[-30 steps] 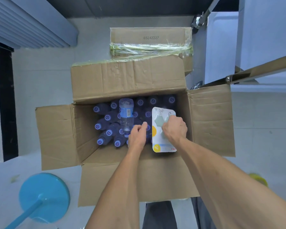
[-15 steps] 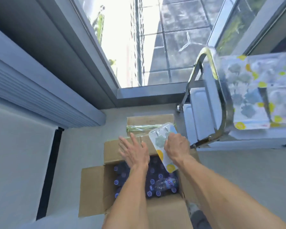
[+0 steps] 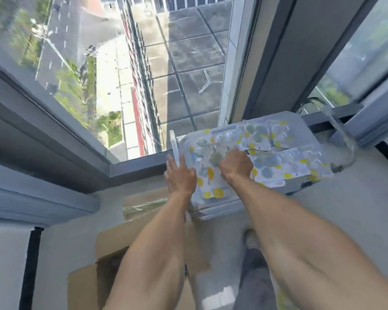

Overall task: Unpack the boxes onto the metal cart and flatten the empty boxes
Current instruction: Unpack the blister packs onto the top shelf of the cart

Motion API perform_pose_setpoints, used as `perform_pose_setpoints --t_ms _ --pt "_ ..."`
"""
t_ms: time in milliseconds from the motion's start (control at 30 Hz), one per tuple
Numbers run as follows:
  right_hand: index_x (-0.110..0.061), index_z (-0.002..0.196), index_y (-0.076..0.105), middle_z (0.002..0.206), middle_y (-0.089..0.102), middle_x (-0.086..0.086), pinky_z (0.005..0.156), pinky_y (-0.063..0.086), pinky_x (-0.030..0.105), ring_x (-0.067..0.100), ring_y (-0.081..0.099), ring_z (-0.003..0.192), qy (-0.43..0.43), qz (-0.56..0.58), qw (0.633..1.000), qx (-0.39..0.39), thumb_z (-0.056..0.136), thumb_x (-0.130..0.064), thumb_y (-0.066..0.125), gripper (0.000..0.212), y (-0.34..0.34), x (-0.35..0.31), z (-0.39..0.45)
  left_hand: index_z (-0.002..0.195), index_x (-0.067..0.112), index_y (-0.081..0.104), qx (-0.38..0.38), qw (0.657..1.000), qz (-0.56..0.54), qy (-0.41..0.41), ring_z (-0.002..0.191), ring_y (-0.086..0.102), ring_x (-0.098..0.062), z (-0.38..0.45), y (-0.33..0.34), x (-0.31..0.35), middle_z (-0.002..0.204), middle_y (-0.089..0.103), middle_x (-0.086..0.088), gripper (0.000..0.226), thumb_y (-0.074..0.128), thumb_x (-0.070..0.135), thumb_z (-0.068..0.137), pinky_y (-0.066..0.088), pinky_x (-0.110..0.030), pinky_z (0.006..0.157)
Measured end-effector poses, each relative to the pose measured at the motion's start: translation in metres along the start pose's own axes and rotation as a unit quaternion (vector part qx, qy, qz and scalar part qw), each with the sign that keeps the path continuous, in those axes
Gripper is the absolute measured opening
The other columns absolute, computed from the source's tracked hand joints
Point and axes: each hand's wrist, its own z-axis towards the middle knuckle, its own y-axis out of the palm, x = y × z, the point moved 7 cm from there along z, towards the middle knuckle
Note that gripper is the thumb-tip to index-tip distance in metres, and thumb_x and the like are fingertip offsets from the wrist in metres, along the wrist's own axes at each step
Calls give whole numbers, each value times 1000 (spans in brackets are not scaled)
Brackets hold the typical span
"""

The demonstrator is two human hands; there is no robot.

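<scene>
Placement of a blister pack (image 3: 207, 175) on the metal cart (image 3: 300, 120). The right hand (image 3: 235, 165) is curled onto the pack's upper part, gripping it as it comes flat onto the cart's top, where it lies against several like packs (image 3: 278, 157) already spread there. The left hand (image 3: 180, 175) is beside the pack's left edge with fingers extended and relaxed, holding nothing; whether its fingertips touch the pack or the cart's rim cannot be told through the motion blur. Below the forearms, an open cardboard box (image 3: 112, 260) stands on the floor, with a second box (image 3: 141, 204) behind it near the window (image 3: 143, 74); the open box's contents are hidden here.

Handling, as judged: the pack looks light, being thin card with a clear plastic shell, stiff enough to carry by one end yet liable to flex or crease if squeezed across the bubbles. The smooth plastic face is likely slippery, so the flat card margin offers the surer hold. Stacked packs may slide over one another, so laying each flat and overlapping seems safer than dropping it.
</scene>
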Motion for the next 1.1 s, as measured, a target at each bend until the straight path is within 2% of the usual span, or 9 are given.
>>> perform_pose_setpoints --t_ms 133,300,467,600,733,900,1033,1100 --pt "-6 118 60 123 60 16 89 49 41 35 59 113 31 -3 999 -35 93 -12 47 29 -22 69 61 148 20 31 -46 998 32 5 139 32 -35 22 51 100 156 23 -19 58 51 30 95 37 -47 106" --pt "-7 118 60 120 62 15 86 48 37 35 59 112 30 -2 998 -62 93 -12 45 29 -36 126 147 149 18 30 -94 995 35 -15 142 29 -36 65 110 209 159 16 -20 59 50 28 95 33 -47 109" --pt "-6 117 62 120 62 15 87 48 37 34 60 111 68 -20 994 -86 91 -11 49 29 -31 181 211 150 17 28 -102 993 58 -10 142 26 -36 97 146 255 158 18 -21 60 53 30 97 31 -47 110" --pt "-7 114 63 117 63 15 84 48 35 34 62 108 88 -15 993 -82 91 -11 49 27 -27 207 251 150 16 28 -120 988 95 -26 143 25 -37 115 171 257 158 18 -23 60 52 30 97 30 -47 110" --pt "-4 115 62 119 63 17 86 48 36 35 61 110 97 5 991 -93 92 -13 51 27 -19 213 281 149 18 30 -128 981 118 -81 145 20 -37 124 185 239 158 18 -22 63 57 36 95 27 -47 111" --pt "-5 109 65 112 66 16 83 51 36 35 64 105 -2 -10 990 -141 91 -10 46 27 8 166 282 146 18 32 -121 965 97 -211 142 24 -36 126 185 186 155 19 -21 57 53 29 94 27 -46 110" --pt "-6 106 66 109 67 14 82 50 35 34 65 102 -66 -9 981 -180 90 -13 47 26 39 113 255 143 17 37 -91 962 90 -239 138 29 -35 129 163 141 152 24 -19 53 52 31 94 29 -46 109" --pt "-7 106 67 109 67 14 82 50 35 33 64 103 -80 -12 976 -205 90 -14 48 26 54 94 238 146 19 34 -84 959 103 -250 142 25 -34 124 150 122 156 20 -20 55 50 31 95 29 -45 111"
